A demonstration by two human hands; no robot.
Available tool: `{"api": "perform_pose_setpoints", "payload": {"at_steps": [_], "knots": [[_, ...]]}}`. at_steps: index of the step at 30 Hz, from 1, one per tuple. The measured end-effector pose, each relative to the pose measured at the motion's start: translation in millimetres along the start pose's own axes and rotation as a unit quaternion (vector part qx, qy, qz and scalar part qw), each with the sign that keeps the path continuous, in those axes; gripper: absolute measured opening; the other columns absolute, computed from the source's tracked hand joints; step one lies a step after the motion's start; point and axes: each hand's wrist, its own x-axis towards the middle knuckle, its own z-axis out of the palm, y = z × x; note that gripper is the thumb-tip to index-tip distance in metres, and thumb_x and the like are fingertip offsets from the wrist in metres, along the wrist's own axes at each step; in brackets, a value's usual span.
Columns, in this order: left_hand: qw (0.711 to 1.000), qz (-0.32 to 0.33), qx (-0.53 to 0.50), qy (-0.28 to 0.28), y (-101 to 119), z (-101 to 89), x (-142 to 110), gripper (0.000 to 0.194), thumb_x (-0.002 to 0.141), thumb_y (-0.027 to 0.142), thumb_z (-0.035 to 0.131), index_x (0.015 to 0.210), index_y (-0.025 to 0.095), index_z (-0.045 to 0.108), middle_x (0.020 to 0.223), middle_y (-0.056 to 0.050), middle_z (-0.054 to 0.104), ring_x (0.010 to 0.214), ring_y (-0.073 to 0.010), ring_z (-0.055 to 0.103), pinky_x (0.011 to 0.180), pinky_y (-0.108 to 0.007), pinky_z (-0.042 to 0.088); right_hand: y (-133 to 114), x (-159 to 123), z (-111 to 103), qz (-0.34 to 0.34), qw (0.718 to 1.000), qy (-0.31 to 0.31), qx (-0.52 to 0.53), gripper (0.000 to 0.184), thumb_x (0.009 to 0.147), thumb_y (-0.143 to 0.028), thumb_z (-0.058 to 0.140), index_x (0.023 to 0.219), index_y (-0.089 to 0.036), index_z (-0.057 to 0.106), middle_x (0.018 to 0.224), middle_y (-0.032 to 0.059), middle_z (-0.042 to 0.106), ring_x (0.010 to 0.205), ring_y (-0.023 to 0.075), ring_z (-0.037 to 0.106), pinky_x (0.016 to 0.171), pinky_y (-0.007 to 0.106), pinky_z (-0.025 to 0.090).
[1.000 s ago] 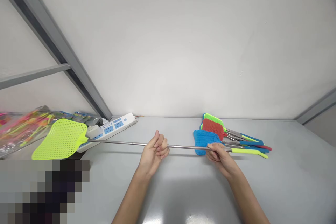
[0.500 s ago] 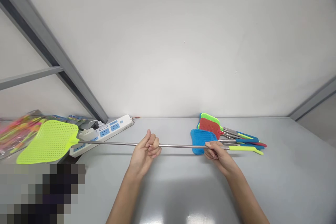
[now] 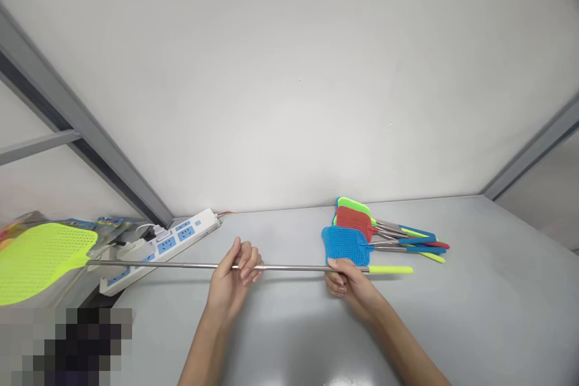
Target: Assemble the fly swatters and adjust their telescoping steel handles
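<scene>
A yellow-green fly swatter [image 3: 47, 259] with a long metal telescopic rod lies level across the view, held above the table. My left hand [image 3: 235, 277] is closed around the middle of the rod, thumb up. Near the yellow grip, my right hand [image 3: 353, 286] is also closed on the rod. The swatter's head points left and is cut off by the frame edge. Just behind my right hand lies a pile of swatters, with a blue swatter [image 3: 346, 245] in front, a red swatter [image 3: 353, 222] behind it and a green swatter [image 3: 355, 205] at the back.
A white power strip [image 3: 174, 247] with plugs in it lies at the left, under the held rod. Plastic-wrapped packages [image 3: 106, 229] are beyond it. The grey table [image 3: 488, 289] meets a white wall, with metal frame posts [image 3: 104, 145] at both sides. A blurred-out patch covers the lower left.
Both hands and the held swatter appear lower and further left, partly because the camera view has shifted. Both hands keep their hold on the rod.
</scene>
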Motion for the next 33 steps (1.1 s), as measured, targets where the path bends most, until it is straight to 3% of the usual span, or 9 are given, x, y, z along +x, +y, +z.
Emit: {"api": "perform_pose_setpoints", "payload": {"at_steps": [6, 11, 18, 24, 33], "knots": [[0.998, -0.021, 0.054, -0.018, -15.9, 9.6, 2.6, 0.033, 0.083, 0.032, 0.032, 0.057, 0.016, 0.042, 0.055, 0.003, 0.041, 0.038, -0.0052, 0.03, 0.048, -0.024, 0.032, -4.5, -1.1, -0.7, -0.018, 1.0, 0.023, -0.012, 0.042, 0.076, -0.033, 0.047, 0.04, -0.016, 0.032, 0.041, -0.0069, 0.02, 0.038, 0.0052, 0.021, 0.044, 0.025, 0.012], [0.986, -0.017, 0.166, 0.0, -27.1, 17.3, 5.0, 0.025, 0.08, 0.035, 0.039, 0.067, 0.016, 0.048, 0.074, -0.001, 0.047, 0.048, -0.0071, 0.039, 0.053, -0.024, 0.033, 0.9, 0.9, 6.0, -0.039, 0.998, 0.054, 0.0, 0.043, 0.076, -0.036, 0.045, 0.039, -0.017, 0.034, 0.039, -0.0065, 0.022, 0.037, 0.0056, 0.023, 0.043, 0.025, 0.014], [0.952, -0.039, 0.302, -0.009, -44.3, 19.5, 8.1, 0.029, 0.077, 0.039, 0.043, 0.059, 0.017, 0.041, 0.056, 0.003, 0.041, 0.047, -0.0081, 0.035, 0.051, -0.021, 0.028, 11.0, 6.3, 4.7, -0.067, 0.982, 0.156, 0.08, 0.04, 0.07, -0.031, 0.048, 0.037, -0.018, 0.029, 0.034, -0.0065, 0.023, 0.032, 0.0053, 0.021, 0.04, 0.025, 0.014], [0.936, -0.059, 0.345, -0.03, -58.8, 23.4, 10.3, 0.034, 0.076, 0.043, 0.043, 0.054, 0.017, 0.04, 0.049, 0.003, 0.041, 0.046, -0.009, 0.036, 0.049, -0.022, 0.03, 14.7, 6.7, 6.8, -0.082, 0.967, 0.214, 0.112, 0.036, 0.065, -0.026, 0.051, 0.037, -0.019, 0.031, 0.031, -0.0067, 0.024, 0.03, 0.0053, 0.02, 0.038, 0.025, 0.012], [0.921, -0.081, 0.373, -0.072, -76.2, 21.6, 11.0, 0.044, 0.077, 0.046, 0.038, 0.047, 0.015, 0.046, 0.04, 0.003, 0.04, 0.041, -0.0088, 0.037, 0.048, -0.023, 0.03, 34.3, 3.0, 18.2, -0.065, 0.984, 0.149, 0.073, 0.042, 0.07, -0.031, 0.045, 0.033, -0.019, 0.031, 0.031, -0.0045, 0.026, 0.032, 0.0067, 0.023, 0.04, 0.026, 0.016]]}}
